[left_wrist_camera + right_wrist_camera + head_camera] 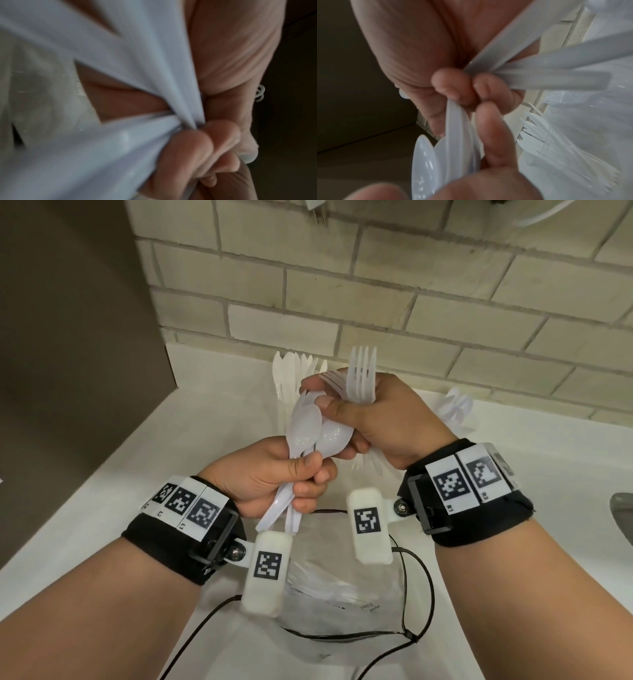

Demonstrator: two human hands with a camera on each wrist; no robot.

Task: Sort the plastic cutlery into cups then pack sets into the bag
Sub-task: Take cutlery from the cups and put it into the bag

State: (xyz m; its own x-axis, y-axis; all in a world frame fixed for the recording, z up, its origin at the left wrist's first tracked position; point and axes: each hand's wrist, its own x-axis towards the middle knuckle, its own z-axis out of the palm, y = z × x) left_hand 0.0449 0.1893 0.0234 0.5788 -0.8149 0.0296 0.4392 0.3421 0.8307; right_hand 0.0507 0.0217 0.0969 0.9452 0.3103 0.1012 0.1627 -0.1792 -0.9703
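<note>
Over the white counter my left hand (301, 475) grips a bunch of white plastic spoons (310, 428) by their handles, bowls pointing up. In the left wrist view its fingers (188, 146) curl round the blurred white handles (106, 142). My right hand (342, 407) holds several white forks (359, 378) in its fist, tines up, and its thumb and forefinger pinch the spoon bowls (426, 162). The fork handles (556, 65) stick out past its curled fingers. A clear plastic bag (346, 597) with white cutlery in it lies under both wrists.
A clear cup of white knives (294, 369) stands behind the hands by the tiled wall, also seen as the knife cup (537, 136). More cutlery (457, 405) stands at the back right. A dark cabinet side (68, 337) bounds the left; a sink edge (621, 518) lies right. Black cables (423, 590) cross the bag.
</note>
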